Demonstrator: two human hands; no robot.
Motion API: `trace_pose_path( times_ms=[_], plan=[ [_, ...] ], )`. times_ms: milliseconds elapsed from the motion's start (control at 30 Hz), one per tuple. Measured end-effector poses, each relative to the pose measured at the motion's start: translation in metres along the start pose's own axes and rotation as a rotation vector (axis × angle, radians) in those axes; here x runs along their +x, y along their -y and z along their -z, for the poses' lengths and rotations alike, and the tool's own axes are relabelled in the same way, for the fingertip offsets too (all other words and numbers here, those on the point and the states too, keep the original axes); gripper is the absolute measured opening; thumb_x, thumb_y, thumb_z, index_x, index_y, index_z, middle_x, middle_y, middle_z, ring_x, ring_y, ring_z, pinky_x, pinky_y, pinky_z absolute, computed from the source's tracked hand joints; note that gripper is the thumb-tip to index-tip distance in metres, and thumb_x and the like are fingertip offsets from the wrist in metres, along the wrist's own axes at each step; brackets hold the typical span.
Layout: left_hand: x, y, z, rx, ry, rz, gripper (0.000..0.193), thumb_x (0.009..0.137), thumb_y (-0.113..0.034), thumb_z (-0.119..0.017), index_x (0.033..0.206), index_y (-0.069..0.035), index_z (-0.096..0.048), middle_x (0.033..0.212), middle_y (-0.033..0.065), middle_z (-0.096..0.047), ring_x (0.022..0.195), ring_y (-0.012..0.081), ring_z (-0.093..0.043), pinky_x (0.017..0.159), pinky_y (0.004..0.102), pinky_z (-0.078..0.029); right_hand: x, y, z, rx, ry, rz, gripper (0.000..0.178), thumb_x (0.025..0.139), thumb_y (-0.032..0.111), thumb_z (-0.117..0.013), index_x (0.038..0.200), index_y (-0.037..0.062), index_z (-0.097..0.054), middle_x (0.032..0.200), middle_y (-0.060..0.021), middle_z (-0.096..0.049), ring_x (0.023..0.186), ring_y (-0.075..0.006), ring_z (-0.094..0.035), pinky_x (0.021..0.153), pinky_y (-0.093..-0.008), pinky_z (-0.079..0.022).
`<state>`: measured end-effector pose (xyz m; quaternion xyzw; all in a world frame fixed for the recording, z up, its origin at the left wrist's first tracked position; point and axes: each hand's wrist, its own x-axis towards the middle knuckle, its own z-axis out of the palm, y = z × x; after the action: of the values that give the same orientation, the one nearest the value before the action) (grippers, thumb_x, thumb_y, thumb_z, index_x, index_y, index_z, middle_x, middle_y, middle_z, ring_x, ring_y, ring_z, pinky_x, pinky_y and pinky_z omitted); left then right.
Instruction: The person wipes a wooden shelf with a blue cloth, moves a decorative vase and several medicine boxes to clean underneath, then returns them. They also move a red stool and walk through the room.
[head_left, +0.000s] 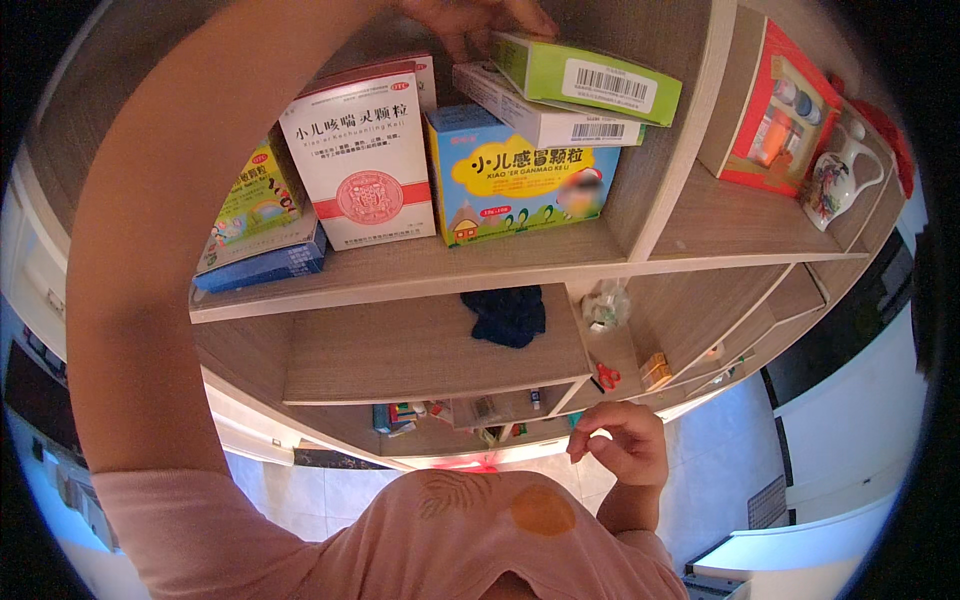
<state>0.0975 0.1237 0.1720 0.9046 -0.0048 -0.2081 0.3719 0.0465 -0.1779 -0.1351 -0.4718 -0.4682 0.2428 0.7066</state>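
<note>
Wooden shelving (420,350) fills the background, with pale floor tiles (715,470) at near right. On the upper shelf, the left hand (482,18) is at the far left end of a green box (600,88), which lies on a white box (545,115); the hand is partly cut off, so I cannot tell whether it grips. Beneath both stands a blue-and-yellow box (520,190), right of a white-and-red carton (365,160). Nearer, the right hand (628,442) is loosely curled, a narrow gap between thumb and fingers, holding nothing. Far right, a white jug (840,185) stands beside a red box (775,115).
</note>
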Motion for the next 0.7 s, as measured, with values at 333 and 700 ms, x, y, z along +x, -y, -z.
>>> trace_pose_path(
  times_ms=[333, 700],
  plan=[
    [-0.055, 0.018, -0.032, 0.161, -0.802, -0.215, 0.025, 0.086, -0.022, -0.054, 0.101, -0.002, -0.057, 0.095, 0.0129, -0.059, 0.086, 0.0217, -0.055, 0.076, 0.0316, -0.046, 0.024, -0.013, 0.0, -0.438, 0.182, 0.082, 0.017, 0.075, -0.001, -0.061, 0.091, 0.0026, -0.063, 0.081, -0.0107, -0.064, 0.076, -0.0207, -0.063, 0.064, -0.0296, -0.048],
    [-0.265, 0.212, -0.242, 0.809, -1.975, -1.186, 0.022, 0.088, -0.02, -0.048, 0.085, 0.001, -0.05, 0.076, 0.0193, -0.058, 0.066, 0.0317, -0.059, 0.07, 0.0431, -0.05, 0.124, -0.152, 0.03, -1.41, 0.321, 0.184, 0.066, 0.068, 0.037, -0.07, 0.126, 0.0192, -0.045, 0.134, -0.0164, -0.032, 0.121, -0.0404, -0.033, 0.101, -0.0468, -0.029]
  ],
)
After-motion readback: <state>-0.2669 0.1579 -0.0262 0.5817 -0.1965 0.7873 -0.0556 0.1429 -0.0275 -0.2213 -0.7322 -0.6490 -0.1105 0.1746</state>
